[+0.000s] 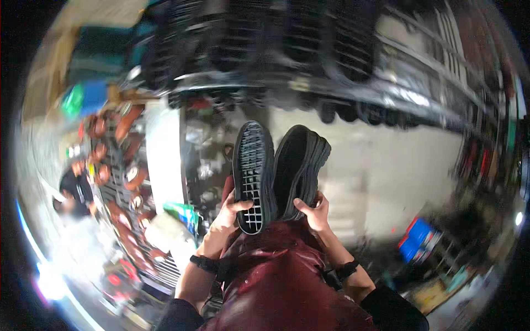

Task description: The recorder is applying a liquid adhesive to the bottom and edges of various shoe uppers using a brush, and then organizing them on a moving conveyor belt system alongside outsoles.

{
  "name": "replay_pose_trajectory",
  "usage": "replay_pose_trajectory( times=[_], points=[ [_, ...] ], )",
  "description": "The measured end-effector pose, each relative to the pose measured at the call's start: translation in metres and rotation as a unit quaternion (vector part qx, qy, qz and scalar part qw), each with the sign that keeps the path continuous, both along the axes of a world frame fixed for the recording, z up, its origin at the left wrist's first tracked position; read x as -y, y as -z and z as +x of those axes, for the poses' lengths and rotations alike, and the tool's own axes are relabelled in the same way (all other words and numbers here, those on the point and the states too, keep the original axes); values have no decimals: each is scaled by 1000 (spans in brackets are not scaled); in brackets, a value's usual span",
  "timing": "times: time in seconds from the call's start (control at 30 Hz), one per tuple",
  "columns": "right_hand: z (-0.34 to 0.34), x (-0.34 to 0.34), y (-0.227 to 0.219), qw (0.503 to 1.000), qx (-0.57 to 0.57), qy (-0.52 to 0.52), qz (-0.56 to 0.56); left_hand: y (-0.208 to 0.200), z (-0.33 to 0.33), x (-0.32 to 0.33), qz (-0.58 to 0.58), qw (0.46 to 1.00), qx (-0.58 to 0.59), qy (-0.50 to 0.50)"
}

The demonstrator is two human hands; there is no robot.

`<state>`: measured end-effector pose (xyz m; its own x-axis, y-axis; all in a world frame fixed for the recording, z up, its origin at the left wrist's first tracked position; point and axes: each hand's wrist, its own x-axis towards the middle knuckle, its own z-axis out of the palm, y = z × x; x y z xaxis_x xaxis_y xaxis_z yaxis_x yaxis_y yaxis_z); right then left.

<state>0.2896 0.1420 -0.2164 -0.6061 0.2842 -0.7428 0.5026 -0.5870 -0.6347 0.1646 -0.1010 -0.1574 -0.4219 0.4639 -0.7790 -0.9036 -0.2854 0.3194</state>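
Note:
Two black shoe soles stand side by side in front of me, toes pointing away. My left hand (227, 214) grips the left shoe sole (253, 165) near its heel, thumb pressed on the inside face, which has a pale grid of ribs. My right hand (313, 212) is closed around the heel end of the right shoe sole (290, 165), with the thumb on its dark, smoother inside. Its outer edge looks stepped and layered; whether more than one sole is stacked there I cannot tell. The fingers under both soles are hidden. A dark red apron (276, 287) lies just below.
Overhead in the picture, a metal rack (243, 81) holds several black soles, blurred. To the left, brown shoes (130, 118) fill another rack beside a white panel (164, 149). A person in black (77, 185) is farther left. A blue box (418, 240) sits at lower right.

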Motion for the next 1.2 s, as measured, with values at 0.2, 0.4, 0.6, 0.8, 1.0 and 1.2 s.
replay_pose_trajectory(
  times=[0.2, 0.4, 0.6, 0.8, 1.0, 1.2],
  points=[
    [-102, 112, -75, 906, -76, -349, 227, -29, 23, 93, -65, 973, -71, -208],
    [-175, 194, -66, 844, -101, -466, 247, -28, 44, 211, -218, 902, -218, -304],
    [-357, 343, -121, 401, -178, -856, 272, 58, 85, 334, -409, 831, -203, -318],
    [-472, 507, 16, 350, -228, -809, 414, 103, 64, 384, -429, 824, -142, -342],
    [-396, 508, 67, 390, -369, -574, 618, 112, 74, 381, -693, 699, -59, -169],
    [-301, 520, 34, 633, 6, -585, 506, 75, 36, 374, -727, 673, 49, -126]
  ],
)
